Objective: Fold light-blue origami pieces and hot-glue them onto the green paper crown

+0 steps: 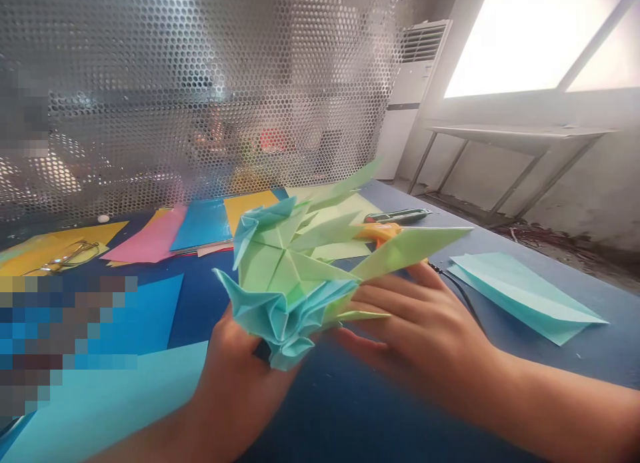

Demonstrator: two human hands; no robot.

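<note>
A light green and turquoise origami piece (280, 253), with pointed green flaps and crimped turquoise edges, is raised above the blue table in front of me. My left hand (245, 363) supports it from below, closed at its base; the paper hides most of those fingers. From the right, my right hand (420, 316) has its fingers against the long green flaps, with one narrow flap lying over them. Just behind the right hand is an orange glue gun (380, 231), partly covered by the paper, with a black cord (463, 289) trailing from it.
A utility knife (400, 215) lies beyond the glue gun. Folded turquoise paper (525, 293) rests at right; pink paper (150, 235), blue paper (203, 224) and eyeglasses (70, 255) lie at left. A perforated metal screen (200, 83) borders the table's back. Pixelation masks the left edge.
</note>
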